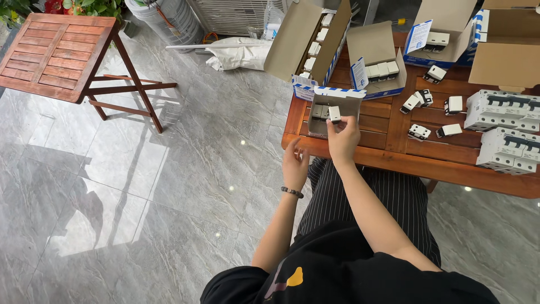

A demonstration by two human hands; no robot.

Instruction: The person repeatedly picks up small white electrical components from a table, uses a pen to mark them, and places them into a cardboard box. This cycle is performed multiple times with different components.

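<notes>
While right hand (343, 137) pinches white breaker (334, 114) over small box (315, 126), left hand (295, 163) curled, grip unclear.

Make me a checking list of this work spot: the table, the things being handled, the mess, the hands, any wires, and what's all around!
Surface: wooden slat table, brown, crowded.
Job's things: small white breaker pinched over a small open carton that already has similar pieces inside.
Clutter: loose breakers scattered on the slats; bigger open boxes part filled; large white breaker blocks at the table's right end.
Grippers: right hand grips the breaker; left hand, beaded bracelet on its wrist, at the table edge, contents not visible.
Cables: nothing seen for sure.
Surroundings: grey marble-look floor; second folding wooden table; white sacks.
</notes>
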